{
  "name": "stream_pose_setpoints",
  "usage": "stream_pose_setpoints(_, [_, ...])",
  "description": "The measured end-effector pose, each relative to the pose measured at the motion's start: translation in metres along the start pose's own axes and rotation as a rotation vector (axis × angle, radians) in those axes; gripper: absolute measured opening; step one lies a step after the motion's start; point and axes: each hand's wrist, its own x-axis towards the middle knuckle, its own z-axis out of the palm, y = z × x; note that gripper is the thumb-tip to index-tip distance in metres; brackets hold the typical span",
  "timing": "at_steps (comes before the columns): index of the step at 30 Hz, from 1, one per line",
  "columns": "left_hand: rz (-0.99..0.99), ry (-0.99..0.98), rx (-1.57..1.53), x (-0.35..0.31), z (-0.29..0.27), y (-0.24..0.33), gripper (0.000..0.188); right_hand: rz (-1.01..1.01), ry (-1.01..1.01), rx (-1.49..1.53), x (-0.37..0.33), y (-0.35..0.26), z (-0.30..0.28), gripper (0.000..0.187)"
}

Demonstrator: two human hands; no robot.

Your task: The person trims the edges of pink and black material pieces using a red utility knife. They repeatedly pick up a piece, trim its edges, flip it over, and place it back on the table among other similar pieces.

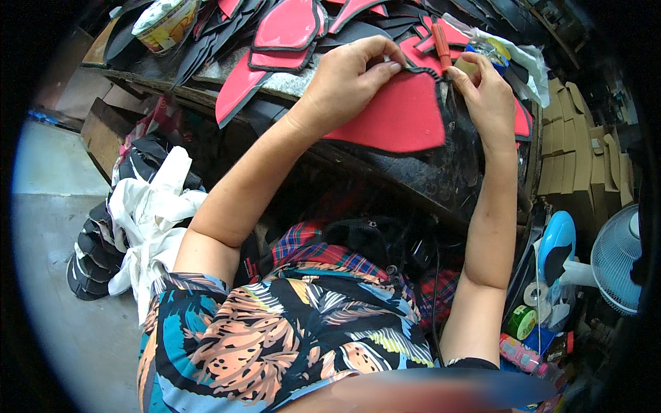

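A red, shiny flat panel with a black edge (403, 117), shaped like a shoe upper piece, lies at the near edge of the workbench. My left hand (354, 79) is closed, its thumb and index finger pinching the panel's black far edge. At the panel's right corner, my right hand (484, 96) is closed with thumb and fingers at the lower end of a slim red-handled tool (439, 41). The handle points away from me; its working end is hidden. Black edging runs bunched between the two hands.
More red panels (286, 24) and black pieces (227, 41) pile up across the bench. A tub (165, 27) stands far left. White cloth (155, 217) hangs low at left. Cardboard boxes (575, 144) and a fan (616, 258) are at right.
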Motion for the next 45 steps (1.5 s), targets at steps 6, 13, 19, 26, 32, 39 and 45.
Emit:
stream_pose_setpoints(6, [-0.013, -0.031, -0.883, 0.013, 0.02, -0.003, 0.024, 0.07, -0.537, 1.237, -0.022, -0.04, -0.015, 0.049])
stream_pose_setpoints(13, [-0.365, -0.036, -0.923, 0.014, 0.017, -0.019, 0.032, 0.239, -0.531, 1.216, -0.043, -0.025, -0.018, 0.026])
stream_pose_setpoints(19, [-0.375, -0.059, -0.566, 0.003, 0.004, -0.015, 0.03, 0.23, -0.369, 0.995, -0.044, -0.02, -0.007, 0.026])
stream_pose_setpoints(26, [-0.298, -0.038, -0.446, 0.001, 0.018, -0.02, 0.022, -0.38, 0.097, 0.402, -0.005, -0.021, 0.001, 0.029])
stream_pose_setpoints(32, [-0.186, 0.041, -0.252, 0.001, 0.025, -0.029, 0.022, -0.423, -0.107, 0.492, 0.012, -0.026, 0.002, 0.017])
stream_pose_setpoints(39, [-0.101, 0.106, -0.099, -0.004, 0.031, -0.028, 0.022, -0.391, -0.269, 0.579, 0.014, -0.017, 0.021, 0.014])
stream_pose_setpoints(45, [-0.227, 0.033, -0.182, 0.001, 0.027, -0.031, 0.024, -0.198, -0.263, 0.804, 0.006, -0.017, 0.027, 0.014])
